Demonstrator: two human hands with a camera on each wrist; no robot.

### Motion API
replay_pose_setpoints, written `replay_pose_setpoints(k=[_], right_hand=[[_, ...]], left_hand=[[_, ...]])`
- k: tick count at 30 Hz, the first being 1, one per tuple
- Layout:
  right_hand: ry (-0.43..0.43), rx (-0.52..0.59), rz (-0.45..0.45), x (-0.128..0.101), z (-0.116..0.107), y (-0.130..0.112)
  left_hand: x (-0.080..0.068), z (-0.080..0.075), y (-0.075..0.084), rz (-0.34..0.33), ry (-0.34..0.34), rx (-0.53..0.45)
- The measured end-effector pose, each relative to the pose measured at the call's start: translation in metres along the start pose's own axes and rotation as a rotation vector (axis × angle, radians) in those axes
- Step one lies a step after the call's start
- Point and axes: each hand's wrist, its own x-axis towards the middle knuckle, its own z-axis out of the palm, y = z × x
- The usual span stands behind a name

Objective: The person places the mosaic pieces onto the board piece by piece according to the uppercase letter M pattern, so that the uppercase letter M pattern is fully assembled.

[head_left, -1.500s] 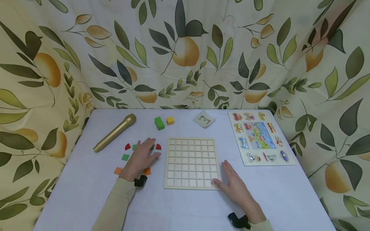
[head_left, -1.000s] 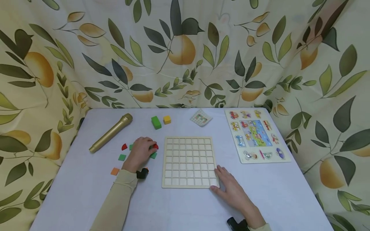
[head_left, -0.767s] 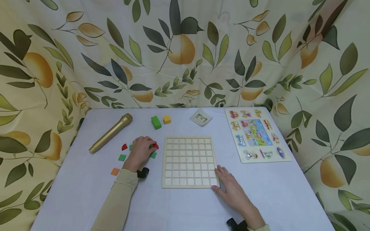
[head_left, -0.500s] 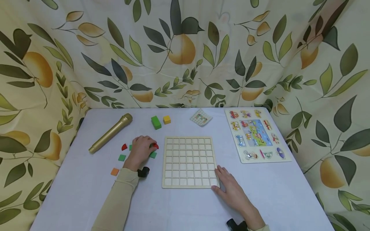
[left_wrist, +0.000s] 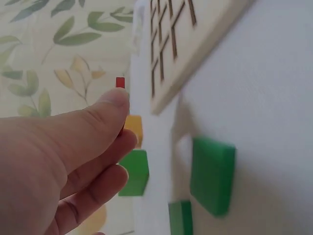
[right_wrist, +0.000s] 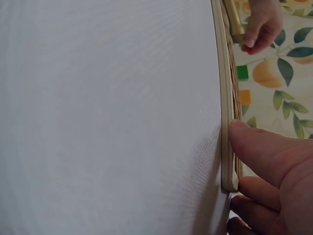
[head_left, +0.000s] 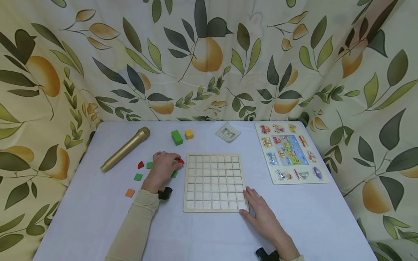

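Note:
My left hand (head_left: 162,167) pinches a thin red quarter-round tile (left_wrist: 120,82) between thumb and fingers, held up off the table in the left wrist view. Around that hand lie another red tile (head_left: 140,165), green square tiles (head_left: 138,177) and an orange tile (head_left: 130,193); the hand and wrist hide part of this group. Just to the right lies a wooden grid board (head_left: 186,188) with bare white cells. At its near right corner rests my right hand (head_left: 261,214), thumb on the corner and relaxed fingers along the right edge.
Behind the board stand a green block (head_left: 177,137) and a yellow cube (head_left: 189,134), with a small patterned card (head_left: 228,132) beside them. A gold microphone (head_left: 125,149) lies back left. A picture puzzle board (head_left: 290,154) lies on the right. Patterned curtains surround the table.
My left hand came down among the tiles, closed its fingers on the red tile and shifted slightly right with it. My right hand settled against the board's corner and stayed there.

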Motion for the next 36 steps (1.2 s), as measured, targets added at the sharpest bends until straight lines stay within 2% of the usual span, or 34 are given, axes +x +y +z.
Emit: replay_pose_setpoints(k=[6, 13, 16, 20, 25, 36], right_hand=[[0.008, 0.012, -0.002, -0.001, 0.001, 0.002], [0.019, 0.017, -0.006, -0.001, 0.001, 0.001], [0.016, 0.02, -0.002, -0.001, 0.0, 0.0], [0.011, 0.027, 0.004, -0.002, 0.0, 0.0], [0.005, 0.034, 0.013, -0.001, 0.0, 0.0], [0.007, 0.032, 0.026, 0.0, 0.001, 0.002]], left_hand=[[0.006, 0.001, 0.018, 0.043, 0.005, -0.015], [0.016, 0.006, 0.046, 0.126, 0.017, -0.037], [0.02, 0.008, 0.058, 0.143, 0.006, -0.049], [0.025, 0.015, 0.07, 0.159, -0.023, -0.045], [0.031, 0.026, 0.085, 0.209, -0.05, -0.042], [0.039, 0.044, 0.109, 0.28, -0.073, -0.008]])
